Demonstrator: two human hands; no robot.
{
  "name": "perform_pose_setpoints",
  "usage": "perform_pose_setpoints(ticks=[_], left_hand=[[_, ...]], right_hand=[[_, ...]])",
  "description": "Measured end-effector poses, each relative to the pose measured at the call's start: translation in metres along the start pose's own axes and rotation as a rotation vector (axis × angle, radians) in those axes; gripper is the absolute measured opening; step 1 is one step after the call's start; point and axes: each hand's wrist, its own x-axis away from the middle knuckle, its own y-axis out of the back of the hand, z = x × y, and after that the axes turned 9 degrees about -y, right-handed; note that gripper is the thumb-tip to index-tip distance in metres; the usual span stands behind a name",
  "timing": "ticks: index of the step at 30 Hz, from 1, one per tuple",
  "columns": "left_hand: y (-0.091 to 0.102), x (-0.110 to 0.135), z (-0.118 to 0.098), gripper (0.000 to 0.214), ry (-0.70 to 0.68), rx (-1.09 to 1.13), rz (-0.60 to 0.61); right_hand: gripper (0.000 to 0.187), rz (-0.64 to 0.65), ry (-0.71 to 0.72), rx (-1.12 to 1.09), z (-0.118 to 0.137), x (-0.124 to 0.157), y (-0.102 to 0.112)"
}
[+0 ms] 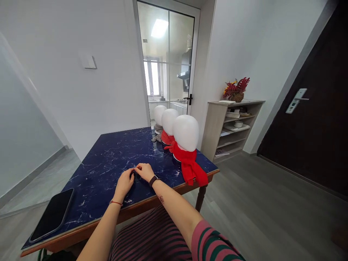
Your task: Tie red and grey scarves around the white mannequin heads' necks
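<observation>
My left hand [125, 183] and my right hand [145, 172] meet above the front part of a blue marble-patterned table [114, 152]. The fingertips of both are pinched and come together at one spot. Whatever lies between them, if anything, is too small or hidden to make out. To the right of my hands, three white rounded head forms stand in a row toward the back. A red scarf [189, 163] wraps the base of the nearest form [186, 132] and hangs over the table edge. Red cloth [167, 137] surrounds the middle form [170, 121], grey cloth [157, 137] the farthest [160, 114].
A black phone or tablet [53, 214] lies at the table's left front corner. Beyond the table are a glass door [168, 65] and a low shelf [213, 130] with a basket of red leaves [237, 95]. A dark door [312, 119] stands at far right.
</observation>
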Motion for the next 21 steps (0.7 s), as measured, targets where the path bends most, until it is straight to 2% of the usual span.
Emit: perform_pose_setpoints(ticks=[6, 11, 21], left_hand=[[0.0011, 0.0006, -0.0005, 0.039, 0.122, 0.095, -0.069], [-0.0001, 0.0001, 0.0032, 0.038, 0.148, 0.120, -0.052], [-0.0010, -0.0008, 0.0088, 0.033, 0.167, 0.184, -0.084]], right_hand=[[0.021, 0.038, 0.027, -0.047, -0.0005, 0.0006, 0.0004], [0.030, 0.129, 0.067, -0.122, 0.0007, 0.0020, 0.0005], [0.015, 0.111, 0.061, -0.122, -0.0033, 0.0000, -0.0030]])
